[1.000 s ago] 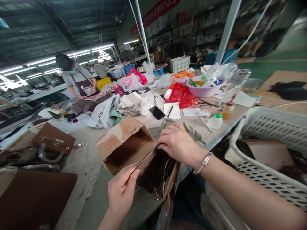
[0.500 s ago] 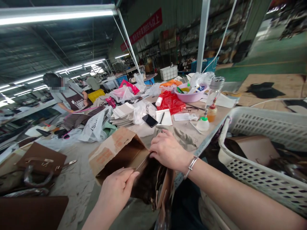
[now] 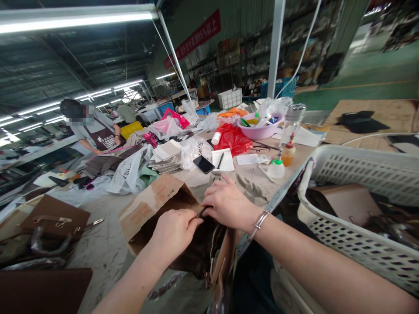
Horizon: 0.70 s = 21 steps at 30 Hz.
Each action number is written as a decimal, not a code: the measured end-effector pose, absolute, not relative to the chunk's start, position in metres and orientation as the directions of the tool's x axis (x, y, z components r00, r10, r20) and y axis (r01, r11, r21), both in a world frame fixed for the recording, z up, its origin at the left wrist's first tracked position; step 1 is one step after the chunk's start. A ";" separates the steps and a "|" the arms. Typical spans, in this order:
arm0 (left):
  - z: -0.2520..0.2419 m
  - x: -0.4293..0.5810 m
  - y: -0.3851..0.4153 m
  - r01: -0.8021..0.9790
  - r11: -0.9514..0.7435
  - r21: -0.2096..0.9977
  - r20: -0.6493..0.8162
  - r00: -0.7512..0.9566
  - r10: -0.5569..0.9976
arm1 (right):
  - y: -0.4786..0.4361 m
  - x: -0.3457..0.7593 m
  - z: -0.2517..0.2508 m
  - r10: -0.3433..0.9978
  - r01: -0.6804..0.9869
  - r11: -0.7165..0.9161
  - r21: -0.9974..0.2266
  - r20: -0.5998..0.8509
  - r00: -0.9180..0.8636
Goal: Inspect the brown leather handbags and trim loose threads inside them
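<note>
Both my hands meet at the top edge of a dark brown handbag [image 3: 199, 255] at the table's near edge. My left hand [image 3: 173, 233] is closed, pinching the bag's rim. My right hand [image 3: 227, 203], with a bracelet at the wrist, curls over the same rim just beside it, fingertips touching the left hand's. An open cardboard box [image 3: 150, 205] lies on its side right behind the bag.
A white plastic basket [image 3: 353, 174] with a tan bag in it stands at my right. Finished brown bags [image 3: 55, 216] lie at left. Phone [image 3: 204, 164], card stacks [image 3: 166, 157], plastic bags, a purple bowl [image 3: 258, 131] and bottles [image 3: 290, 135] crowd the table's far side. A person in an apron [image 3: 98, 131] works at far left.
My left hand has slid up and right along the bag's rim until it meets my right hand. The view has tilted slightly; the right hand has barely moved.
</note>
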<state>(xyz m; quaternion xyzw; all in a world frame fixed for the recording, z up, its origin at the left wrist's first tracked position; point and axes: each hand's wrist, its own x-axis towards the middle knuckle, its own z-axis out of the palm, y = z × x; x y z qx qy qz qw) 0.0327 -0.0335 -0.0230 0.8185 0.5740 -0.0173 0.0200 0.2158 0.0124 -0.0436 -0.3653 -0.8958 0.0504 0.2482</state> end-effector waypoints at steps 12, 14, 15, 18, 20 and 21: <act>-0.025 0.045 -0.027 0.946 -0.324 0.026 -0.031 0.325 0.945 | 0.001 0.251 -0.034 0.723 0.605 0.690 -0.398 0.430 -0.541; -0.024 0.050 -0.024 0.947 -0.321 0.026 -0.015 0.321 0.947 | -0.004 0.248 -0.029 0.727 0.613 0.685 -0.394 0.420 -0.543; -0.024 0.053 -0.022 0.948 -0.317 0.011 -0.009 0.317 0.948 | -0.005 0.246 -0.028 0.732 0.619 0.680 -0.393 0.413 -0.541; -0.022 0.057 -0.017 0.945 -0.322 -0.054 -0.008 0.322 0.947 | -0.007 0.243 -0.028 0.746 0.631 0.665 -0.401 0.394 -0.536; -0.022 0.057 -0.014 0.940 -0.334 -0.073 -0.010 0.334 0.942 | -0.007 0.243 -0.032 0.754 0.628 0.656 -0.418 0.385 -0.532; -0.022 0.057 -0.012 0.938 -0.341 -0.068 -0.008 0.341 0.940 | -0.007 0.244 -0.034 0.762 0.629 0.648 -0.430 0.380 -0.525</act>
